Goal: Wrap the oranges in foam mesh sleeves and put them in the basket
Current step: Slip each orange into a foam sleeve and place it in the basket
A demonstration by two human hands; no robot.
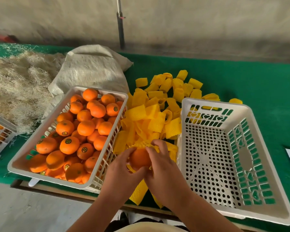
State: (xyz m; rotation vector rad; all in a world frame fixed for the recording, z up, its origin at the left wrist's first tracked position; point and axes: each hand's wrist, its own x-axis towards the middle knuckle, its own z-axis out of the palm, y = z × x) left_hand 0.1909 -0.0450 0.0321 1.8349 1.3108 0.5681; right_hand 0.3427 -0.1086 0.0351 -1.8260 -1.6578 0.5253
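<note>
- Left hand [122, 166] + right hand [161, 164] both curl round one orange [139, 158], held between the two baskets, just above the front of the sleeve pile.
- Yellow foam mesh sleeve [141, 144] stretched over orange's far side; right fingers [157, 144] pinch its edge.
- Loose sleeves [157, 111] heaped on green tablecloth [241, 81] between baskets.
- Left white basket [20, 164] full of unwrapped oranges [84, 128], some w/ stickers.
- Right white basket [266, 198] holds no fruit.
- Woven sack [90, 67] + straw-like fibre [15, 87] behind left basket.
</note>
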